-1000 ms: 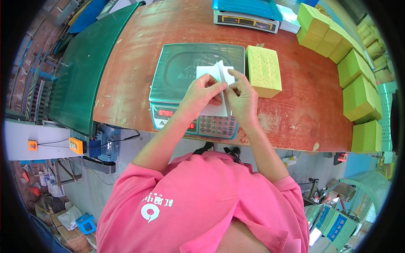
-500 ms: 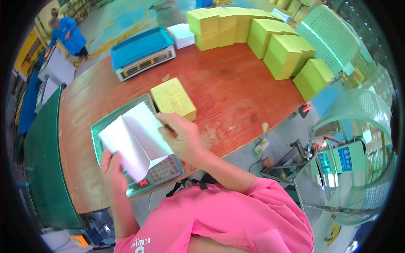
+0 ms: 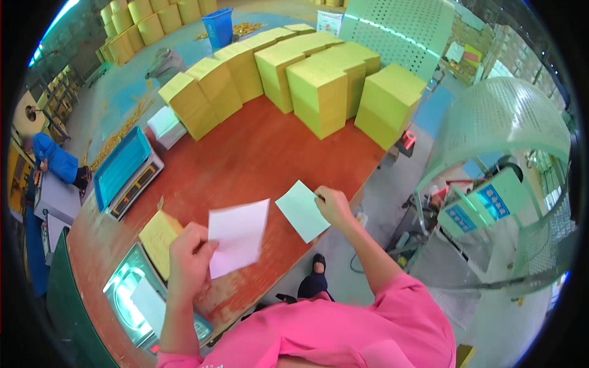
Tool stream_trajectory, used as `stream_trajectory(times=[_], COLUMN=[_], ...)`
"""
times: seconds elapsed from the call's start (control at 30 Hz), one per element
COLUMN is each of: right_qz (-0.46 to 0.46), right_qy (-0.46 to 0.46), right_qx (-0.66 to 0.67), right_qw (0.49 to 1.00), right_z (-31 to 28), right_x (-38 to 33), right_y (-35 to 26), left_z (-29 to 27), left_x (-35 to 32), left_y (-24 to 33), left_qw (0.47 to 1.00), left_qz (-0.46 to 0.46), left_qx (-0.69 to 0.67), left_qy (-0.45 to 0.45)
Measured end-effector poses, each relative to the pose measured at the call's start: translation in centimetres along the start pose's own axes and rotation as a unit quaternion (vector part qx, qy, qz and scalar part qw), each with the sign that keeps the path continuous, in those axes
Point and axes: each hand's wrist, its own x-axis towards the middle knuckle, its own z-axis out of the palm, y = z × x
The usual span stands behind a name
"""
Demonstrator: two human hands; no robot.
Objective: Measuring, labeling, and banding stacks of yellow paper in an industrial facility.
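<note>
My left hand (image 3: 189, 257) grips a white paper sheet (image 3: 238, 237) by its left edge, above the near side of the red-brown table (image 3: 257, 153). My right hand (image 3: 333, 205) holds a second, pale green-white sheet (image 3: 302, 210) by its right edge, out over the table's near edge. The two sheets are apart. A small yellow stack (image 3: 158, 238) lies just left of my left hand, next to a green-topped weighing scale (image 3: 138, 300).
Several tall yellow stacks (image 3: 319, 86) line the far side of the table. A blue-topped scale (image 3: 126, 172) sits at its left end. A perforated green guard (image 3: 503, 122) and a machine with blue panels (image 3: 478, 208) stand on the right. A person in blue (image 3: 55, 161) is at far left.
The view swung right. The sheets held together over the green scale are now separated, one in each hand, and my right hand has moved out to the table's edge.
</note>
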Motion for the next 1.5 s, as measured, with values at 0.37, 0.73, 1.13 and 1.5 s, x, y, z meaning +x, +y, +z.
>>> stream_trajectory(times=[0.37,0.73,1.13,1.5], right_qz=[-0.044,-0.065,-0.088,-0.091], right_qy=[0.023,0.024,0.018,0.024], right_qx=[0.177,0.203,0.204,0.204], right_qw=[0.983,0.977,0.975,0.974], right_z=[-5.1,-6.1,-6.0,-6.2], right_x=[8.1,8.8,8.5,8.6], right_y=[8.2,9.2,9.0,9.1], left_z=[19.9,26.4,26.9,27.1], left_x=[37.9,43.2,42.7,43.0], left_y=[3.0,1.8,1.2,1.4], left_qw=[0.851,0.943,0.965,0.971], left_qz=[-0.133,-0.209,-0.172,-0.17], left_qx=[-0.506,-0.235,-0.12,-0.057], left_qy=[0.045,0.107,0.158,0.157])
